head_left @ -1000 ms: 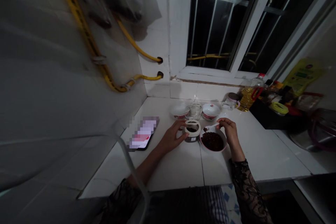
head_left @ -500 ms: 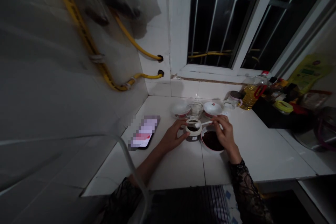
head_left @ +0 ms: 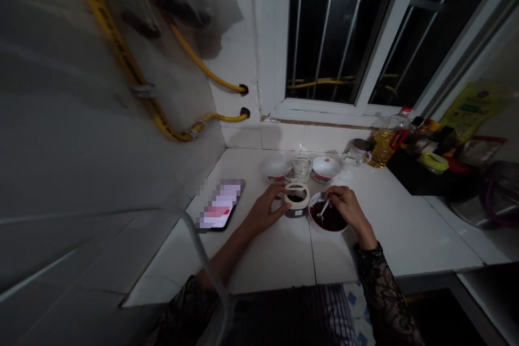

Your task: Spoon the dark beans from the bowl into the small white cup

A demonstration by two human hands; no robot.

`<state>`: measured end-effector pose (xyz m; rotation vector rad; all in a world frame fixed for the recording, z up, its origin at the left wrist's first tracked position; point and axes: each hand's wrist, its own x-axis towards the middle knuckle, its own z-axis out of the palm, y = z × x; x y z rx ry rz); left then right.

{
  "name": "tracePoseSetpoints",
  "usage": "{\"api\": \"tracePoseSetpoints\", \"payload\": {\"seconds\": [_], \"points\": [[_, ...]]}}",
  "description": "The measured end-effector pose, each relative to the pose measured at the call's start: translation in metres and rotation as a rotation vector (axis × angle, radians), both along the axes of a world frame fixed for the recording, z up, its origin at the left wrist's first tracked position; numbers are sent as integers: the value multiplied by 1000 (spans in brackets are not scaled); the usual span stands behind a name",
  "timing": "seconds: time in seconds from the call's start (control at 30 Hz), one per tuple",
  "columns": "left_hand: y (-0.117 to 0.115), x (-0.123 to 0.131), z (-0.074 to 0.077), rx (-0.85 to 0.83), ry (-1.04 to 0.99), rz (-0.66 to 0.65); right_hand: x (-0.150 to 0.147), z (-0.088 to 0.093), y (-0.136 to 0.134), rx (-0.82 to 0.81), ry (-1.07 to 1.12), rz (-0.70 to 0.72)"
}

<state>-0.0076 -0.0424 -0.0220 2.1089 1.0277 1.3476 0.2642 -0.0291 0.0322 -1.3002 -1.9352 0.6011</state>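
Observation:
A small jar with a cream rim and dark contents stands on the white tiled counter. My left hand is closed around its left side, thumb in front and fingers at the back. Pinched in my right hand is a small white spoon, which tilts down into a white bowl. Dark reddish-brown food fills much of this bowl, and the spoon's tip is at its surface. The bowl sits just right of the jar.
Behind the jar are a glass jar and two bowls, one on the left and one on the right. A lit phone lies to the left. An oil bottle and a black condiment box stand at the back right.
My right hand has carried the spoon from the jar's mouth to the bowl on the right, tipping it downward. The left hand stays on the jar. The view has shifted slightly.

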Motion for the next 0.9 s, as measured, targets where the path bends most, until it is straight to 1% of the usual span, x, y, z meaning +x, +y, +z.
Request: {"api": "tracePoseSetpoints", "payload": {"seconds": [0.2,0.47,0.77,0.9], "points": [[0,0,-1,3,8,5,9,3,0,-60,169,-162],[0,0,0,-9,-5,4,8,1,2,-120,343,-188],[0,1,0,7,2,11,7,0,4,-116,314,-250],[0,1,0,10,6,11,5,1,4,-125,350,-267]]}}
